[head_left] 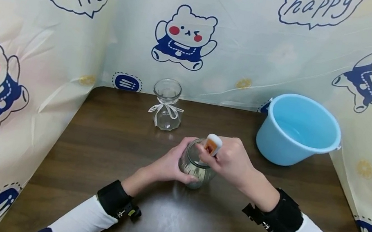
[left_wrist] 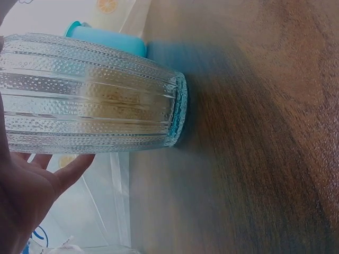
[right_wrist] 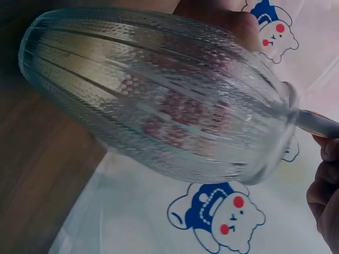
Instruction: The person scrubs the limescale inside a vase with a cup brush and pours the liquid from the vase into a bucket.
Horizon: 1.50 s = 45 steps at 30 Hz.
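A ribbed clear glass vase (head_left: 202, 176) stands upright over the middle of the brown table, its base right at the tabletop. My left hand (head_left: 173, 164) grips it from the left side, thumb in front and fingers behind. With my right hand (head_left: 234, 160) I hold the white handle of a sponge brush (head_left: 213, 143), which has an orange label near its end. The handle runs down through the vase's mouth. Through the glass in the left wrist view, the brush's pale yellow head (left_wrist: 124, 100) shows blurred low inside the vase.
Behind, near the table's back edge, stands a smaller clear glass vase (head_left: 169, 120) with a white ribbon bow. A light blue bucket (head_left: 277, 136) sits at the back right. A printed cloth (head_left: 241, 55) with bears hangs around the table (head_left: 110, 140).
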{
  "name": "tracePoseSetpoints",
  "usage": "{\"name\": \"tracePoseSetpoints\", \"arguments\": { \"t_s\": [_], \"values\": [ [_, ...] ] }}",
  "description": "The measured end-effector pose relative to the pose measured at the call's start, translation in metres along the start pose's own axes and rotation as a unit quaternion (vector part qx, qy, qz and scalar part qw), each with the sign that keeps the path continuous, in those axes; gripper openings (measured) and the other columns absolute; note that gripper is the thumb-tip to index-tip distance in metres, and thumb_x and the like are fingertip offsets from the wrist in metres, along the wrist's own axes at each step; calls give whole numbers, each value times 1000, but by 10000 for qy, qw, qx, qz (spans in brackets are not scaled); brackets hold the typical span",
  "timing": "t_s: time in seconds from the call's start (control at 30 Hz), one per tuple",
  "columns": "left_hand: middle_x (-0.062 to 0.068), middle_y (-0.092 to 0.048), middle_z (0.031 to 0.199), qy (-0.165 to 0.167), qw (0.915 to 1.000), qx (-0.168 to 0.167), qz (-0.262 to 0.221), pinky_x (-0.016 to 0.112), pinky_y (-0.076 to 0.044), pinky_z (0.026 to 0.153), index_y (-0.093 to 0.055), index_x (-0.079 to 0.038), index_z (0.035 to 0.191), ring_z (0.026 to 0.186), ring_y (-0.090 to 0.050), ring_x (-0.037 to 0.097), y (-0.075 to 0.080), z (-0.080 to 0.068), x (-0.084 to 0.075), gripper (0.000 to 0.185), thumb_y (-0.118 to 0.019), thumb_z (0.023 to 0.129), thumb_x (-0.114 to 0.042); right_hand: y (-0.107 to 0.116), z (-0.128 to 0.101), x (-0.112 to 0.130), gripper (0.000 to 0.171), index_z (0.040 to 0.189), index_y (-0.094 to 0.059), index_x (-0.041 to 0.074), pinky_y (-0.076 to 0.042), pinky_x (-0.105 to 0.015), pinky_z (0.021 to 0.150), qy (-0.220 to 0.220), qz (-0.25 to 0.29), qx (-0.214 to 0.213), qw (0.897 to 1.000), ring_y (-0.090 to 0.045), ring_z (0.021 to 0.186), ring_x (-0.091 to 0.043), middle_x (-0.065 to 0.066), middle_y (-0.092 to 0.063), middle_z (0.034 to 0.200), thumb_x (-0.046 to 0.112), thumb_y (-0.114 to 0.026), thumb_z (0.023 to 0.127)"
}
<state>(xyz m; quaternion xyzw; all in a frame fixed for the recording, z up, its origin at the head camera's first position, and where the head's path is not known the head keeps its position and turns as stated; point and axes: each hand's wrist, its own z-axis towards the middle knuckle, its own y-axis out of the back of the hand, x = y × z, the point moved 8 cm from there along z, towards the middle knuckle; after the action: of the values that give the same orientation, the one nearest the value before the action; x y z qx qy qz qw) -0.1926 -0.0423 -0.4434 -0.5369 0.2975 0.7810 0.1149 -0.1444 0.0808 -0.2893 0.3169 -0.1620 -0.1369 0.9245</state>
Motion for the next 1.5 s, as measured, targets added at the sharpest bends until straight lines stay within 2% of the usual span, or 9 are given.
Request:
{"name": "tracePoseSetpoints", "arguments": {
  "t_s": [0.17,0.3,0.43,0.63,0.73,0.93,1.07,1.3,1.5],
  "values": [
    [6,-59,139,-36,9999,-72,119,34,-47,106,-37,-15,149,121,-60,20,1,1,-1,98,-93,69,-15,25,14,7,49,83,-71,0,-59,-25,60,-62,405,-492,9980,-69,64,-14,-6,-72,75,37,-51,110],
    [5,-58,140,-61,9999,-93,112,35,-46,107,-37,-16,149,123,-59,20,2,1,-1,98,-94,69,-15,34,16,2,48,82,-66,3,-58,-22,63,-362,574,-828,9943,-67,65,-13,-7,-72,77,38,-51,110],
    [7,-60,138,-33,9999,-58,105,35,-47,106,-36,-16,150,121,-61,20,3,0,0,98,-94,70,-15,18,7,-9,54,81,-67,2,-57,-23,60,-667,469,-598,9949,-68,64,-13,-7,-71,75,43,-48,110],
    [8,-59,140,-25,10000,-12,50,37,-49,106,-35,-18,151,122,-61,22,2,-1,2,98,-92,72,-15,-5,-3,-20,69,73,-69,2,-47,-16,50,-1127,324,176,9929,-62,53,-10,-1,-63,58,55,-43,108],
    [8,-59,139,-63,10000,-31,38,38,-49,106,-35,-18,151,121,-61,22,2,-1,2,98,-93,71,-14,3,3,-19,70,70,-68,3,-39,-14,45,-1026,188,221,9943,-56,47,-8,1,-58,54,56,-42,108],
    [4,-57,143,-183,9998,-27,115,37,-47,108,-35,-18,150,125,-59,20,0,2,0,99,-94,70,-19,45,27,-3,65,75,-74,1,-33,-18,42,-304,-509,-364,9976,-51,43,-9,-3,-65,60,48,-45,110],
    [5,-57,143,-190,9998,-46,81,39,-47,109,-36,-18,150,126,-59,21,1,3,-2,99,-94,70,-18,43,29,-2,69,68,-67,3,-32,-20,41,-228,-954,-129,9951,-48,41,-11,-2,-57,53,51,-40,110],
    [10,-57,142,-95,9999,61,33,39,-48,107,-33,-15,153,124,-59,24,-2,3,0,102,-94,70,-12,3,7,-20,71,72,-69,6,-35,-18,44,-861,-268,870,9921,-47,46,-4,4,-53,54,58,-36,108],
    [21,-57,141,-105,9999,-30,32,40,-46,108,-35,-4,150,124,-60,33,0,3,-18,100,-92,68,-4,29,21,-17,69,75,-71,5,-32,-17,41,-1072,29,521,9929,-49,45,-2,2,-62,59,58,-40,107]
  ]
}}
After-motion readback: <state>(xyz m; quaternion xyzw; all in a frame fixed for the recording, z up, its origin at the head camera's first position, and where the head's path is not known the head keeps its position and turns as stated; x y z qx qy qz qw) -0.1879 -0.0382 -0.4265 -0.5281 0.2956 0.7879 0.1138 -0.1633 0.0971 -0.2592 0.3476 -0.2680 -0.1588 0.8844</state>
